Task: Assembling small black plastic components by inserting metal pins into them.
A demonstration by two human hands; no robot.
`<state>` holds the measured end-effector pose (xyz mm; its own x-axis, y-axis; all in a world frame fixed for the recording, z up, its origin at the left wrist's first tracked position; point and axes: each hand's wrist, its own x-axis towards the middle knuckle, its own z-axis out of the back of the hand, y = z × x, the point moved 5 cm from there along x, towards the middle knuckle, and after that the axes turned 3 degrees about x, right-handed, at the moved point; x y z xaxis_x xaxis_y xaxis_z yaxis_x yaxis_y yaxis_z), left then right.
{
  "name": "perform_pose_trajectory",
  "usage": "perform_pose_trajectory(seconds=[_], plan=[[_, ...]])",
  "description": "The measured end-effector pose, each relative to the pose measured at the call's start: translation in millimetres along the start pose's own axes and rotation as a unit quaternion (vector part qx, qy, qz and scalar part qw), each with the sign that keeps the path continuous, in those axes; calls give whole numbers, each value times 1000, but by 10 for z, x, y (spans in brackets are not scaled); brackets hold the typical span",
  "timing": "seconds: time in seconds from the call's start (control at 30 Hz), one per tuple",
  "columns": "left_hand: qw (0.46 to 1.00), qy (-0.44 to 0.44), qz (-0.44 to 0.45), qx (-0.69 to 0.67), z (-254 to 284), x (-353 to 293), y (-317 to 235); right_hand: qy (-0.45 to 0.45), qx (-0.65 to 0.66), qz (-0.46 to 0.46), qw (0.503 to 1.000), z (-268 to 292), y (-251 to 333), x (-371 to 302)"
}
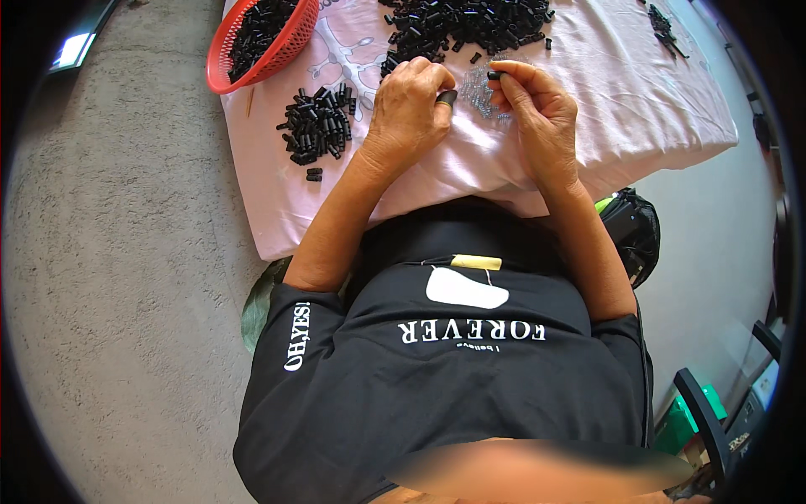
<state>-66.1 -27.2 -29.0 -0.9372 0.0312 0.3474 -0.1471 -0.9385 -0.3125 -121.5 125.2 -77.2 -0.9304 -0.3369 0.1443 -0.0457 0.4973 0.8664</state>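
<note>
My right hand (546, 122) pinches a small black cylindrical piece (494, 75) between thumb and fingertips. Fingers curled downward, my left hand (407, 113) is closed at the near edge of the large black heap; what it holds, if anything, is hidden. At its thumb is a dark cover or piece (447, 98) with a thin yellowish line, and I cannot tell whether it is worn or held. Small clear or silvery pieces (478, 92) lie scattered between my hands. Beyond them spreads a large heap of black cylindrical pieces (466, 21).
A smaller pile of black pieces (315, 126) lies left of my hands on the pink cloth-covered table (277, 206). A red perforated basket (220, 63) full of black pieces stands at the far left. More dark pieces (663, 34) lie far right. A black bag (634, 231) is below the right edge.
</note>
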Motion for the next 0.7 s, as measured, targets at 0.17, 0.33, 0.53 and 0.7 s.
perform_pose_trajectory(seconds=[0.17,0.33,0.53,0.7], plan=[[1000,-2,-7,9,-62,9,26,10,-25,5,1000,-25,-11,-6],[1000,-15,-8,10,-10,5,40,11,-46,0,999,-28,-1,3],[997,-38,-16,-59,242,43,-151,17,-60,-9,998,-47,18,-14],[995,-35,-43,-87,317,52,-297,30,-60,-14,998,-52,-42,-11]])
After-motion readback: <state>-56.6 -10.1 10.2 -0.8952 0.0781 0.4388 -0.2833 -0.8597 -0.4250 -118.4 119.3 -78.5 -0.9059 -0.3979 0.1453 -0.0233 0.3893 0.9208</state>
